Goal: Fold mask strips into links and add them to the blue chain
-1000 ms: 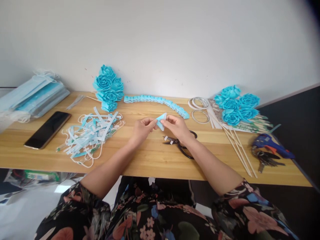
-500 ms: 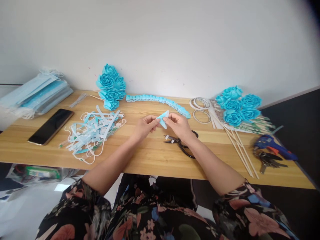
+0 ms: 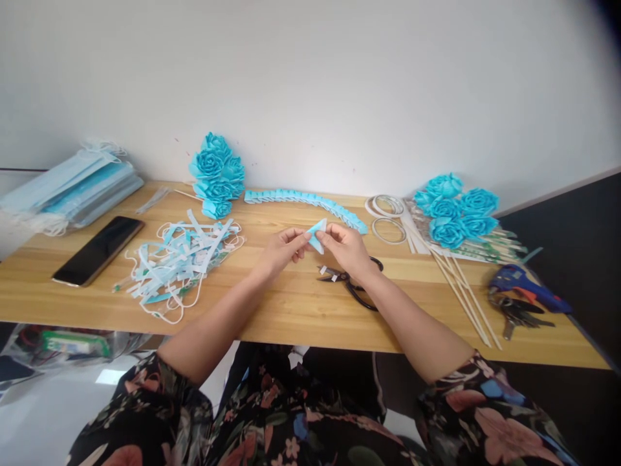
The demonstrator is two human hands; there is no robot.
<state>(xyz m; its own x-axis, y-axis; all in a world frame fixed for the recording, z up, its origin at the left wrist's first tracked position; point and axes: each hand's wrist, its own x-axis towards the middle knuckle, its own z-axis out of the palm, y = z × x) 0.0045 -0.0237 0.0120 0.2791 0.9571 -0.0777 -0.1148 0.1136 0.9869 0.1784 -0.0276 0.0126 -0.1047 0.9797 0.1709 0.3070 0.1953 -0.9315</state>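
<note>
A small light-blue folded piece of mask fabric point(image 3: 317, 235) is pinched between both hands above the middle of the table. My left hand point(image 3: 286, 248) grips its left edge with thumb and fingers. At its right side, my right hand point(image 3: 345, 248) presses it with the thumb on top. Black-handled scissors point(image 3: 343, 277) lie just below my right hand, with small white scraps by the blades. Behind the hands, a curved row of overlapping blue folded pieces point(image 3: 305, 198) stretches along the back of the table.
Blue fabric roses point(image 3: 217, 173) stand at back left, more roses point(image 3: 456, 210) at right. A scrap pile point(image 3: 182, 265), a phone point(image 3: 99, 251) and stacked masks point(image 3: 72, 188) lie left. Tape rolls point(image 3: 388, 219), wooden sticks point(image 3: 463, 294), a glue gun point(image 3: 526, 286) and keys point(image 3: 521, 314) are right.
The view has shifted slightly, so the table sits a little lower in the picture. Both hands keep hold of the folded fabric piece, with hardly any movement.
</note>
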